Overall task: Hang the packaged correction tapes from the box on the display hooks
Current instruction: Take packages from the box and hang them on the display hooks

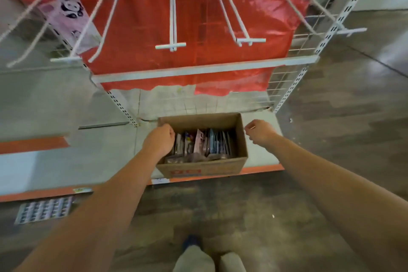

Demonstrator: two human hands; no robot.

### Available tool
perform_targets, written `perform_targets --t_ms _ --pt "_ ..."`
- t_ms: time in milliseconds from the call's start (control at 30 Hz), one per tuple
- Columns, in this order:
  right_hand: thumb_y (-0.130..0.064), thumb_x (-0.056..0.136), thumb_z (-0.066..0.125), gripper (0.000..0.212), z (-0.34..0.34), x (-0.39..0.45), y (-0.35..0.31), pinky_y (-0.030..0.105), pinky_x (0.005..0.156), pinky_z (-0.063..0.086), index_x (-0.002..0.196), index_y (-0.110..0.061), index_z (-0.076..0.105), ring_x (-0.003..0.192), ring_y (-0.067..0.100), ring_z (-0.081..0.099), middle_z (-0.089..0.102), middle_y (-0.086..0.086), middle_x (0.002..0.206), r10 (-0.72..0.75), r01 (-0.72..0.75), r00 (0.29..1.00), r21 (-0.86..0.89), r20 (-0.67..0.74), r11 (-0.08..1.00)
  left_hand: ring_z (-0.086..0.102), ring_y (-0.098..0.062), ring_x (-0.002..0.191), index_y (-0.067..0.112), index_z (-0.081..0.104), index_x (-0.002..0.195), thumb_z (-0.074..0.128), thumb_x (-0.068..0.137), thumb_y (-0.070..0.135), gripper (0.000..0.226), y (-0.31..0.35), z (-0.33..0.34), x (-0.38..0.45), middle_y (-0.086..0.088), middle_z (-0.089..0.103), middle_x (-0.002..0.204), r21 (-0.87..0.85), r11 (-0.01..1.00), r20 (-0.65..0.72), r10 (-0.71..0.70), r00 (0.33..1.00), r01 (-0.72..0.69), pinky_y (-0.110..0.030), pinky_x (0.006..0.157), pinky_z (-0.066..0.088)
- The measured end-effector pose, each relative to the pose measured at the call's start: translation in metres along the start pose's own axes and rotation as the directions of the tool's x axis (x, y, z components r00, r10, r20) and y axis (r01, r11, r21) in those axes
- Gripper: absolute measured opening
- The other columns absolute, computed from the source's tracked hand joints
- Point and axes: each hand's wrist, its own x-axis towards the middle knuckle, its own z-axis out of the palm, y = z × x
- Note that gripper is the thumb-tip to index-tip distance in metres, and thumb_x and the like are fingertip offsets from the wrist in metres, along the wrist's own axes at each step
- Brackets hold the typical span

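Observation:
A brown cardboard box (198, 171) stands on the low white shelf, filled with several packaged correction tapes (205, 143) on edge. My left hand (160, 139) lies over the box's left wall with its fingers curled down around the rim; the fingertips are hidden. My right hand (259, 131) hovers just outside the box's right wall, fingers loosely curled, holding nothing. Above, several white display hooks (173, 28) jut out from a red-covered back panel, and the ones in front of me are bare.
A pink panda-print package (68, 20) hangs at the upper left. A white crossbar (205, 68) runs between the slotted uprights. A sheet of small packs (45, 210) lies on the floor at left. My feet (209, 258) stand close to the orange-edged shelf (262, 169).

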Motion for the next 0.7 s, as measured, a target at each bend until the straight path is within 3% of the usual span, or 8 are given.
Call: perform_targets --t_ms 133,267,467,633,700 --pt "-0.019 0.100 0.038 0.030 0.052 0.041 0.023 0.032 0.079 0.047 0.110 -0.002 0.061 0.093 0.029 0.059 0.063 0.016 0.106 0.021 -0.017 0.999 -0.123 0.031 0.992 0.059 -0.024 0.092 0.013 0.055 0.113 0.038 0.100 0.025 0.024 -0.020 0.058 0.029 -0.009 0.063 0.104 0.031 0.998 0.029 -0.054 0.998 0.053 -0.035 0.081 0.049" --pt "-0.012 0.099 0.040 0.032 0.100 0.096 0.040 0.033 0.093 0.042 0.122 0.000 0.058 0.117 0.033 0.053 0.058 0.020 0.125 0.020 -0.002 0.995 -0.187 0.098 0.982 0.060 -0.023 0.092 0.012 0.056 0.112 0.039 0.101 0.026 0.024 -0.039 0.112 0.067 -0.008 0.064 0.102 0.032 0.998 0.036 -0.063 0.997 0.062 -0.036 0.082 0.050" --pt "-0.009 0.096 0.043 0.032 0.166 0.185 0.074 0.033 0.093 0.042 0.122 0.001 0.058 0.118 0.032 0.053 0.057 0.019 0.126 0.033 0.010 0.990 -0.297 0.137 0.955 0.059 -0.022 0.094 0.011 0.055 0.116 0.037 0.101 0.025 0.027 -0.071 0.188 0.137 -0.008 0.063 0.107 0.035 0.998 0.082 -0.062 0.995 0.060 -0.034 0.079 0.047" --pt "-0.008 0.096 0.044 0.033 0.209 0.257 0.101 0.032 0.095 0.040 0.125 0.003 0.055 0.122 0.032 0.050 0.055 0.021 0.129 0.013 0.068 0.983 -0.430 0.184 0.900 0.055 -0.025 0.109 0.007 0.050 0.126 0.042 0.100 0.024 0.032 -0.098 0.238 0.195 -0.013 0.057 0.123 0.101 0.989 0.144 -0.118 0.983 0.104 -0.032 0.085 0.042" --pt "-0.010 0.096 0.045 0.033 0.221 0.282 0.108 0.033 0.095 0.040 0.126 0.002 0.054 0.122 0.032 0.050 0.054 0.020 0.130 0.015 0.086 0.980 -0.487 0.199 0.869 0.054 -0.023 0.104 0.006 0.050 0.126 0.044 0.099 0.025 0.033 -0.107 0.253 0.215 -0.013 0.056 0.124 0.148 0.981 0.194 -0.151 0.969 0.124 -0.031 0.080 0.041"
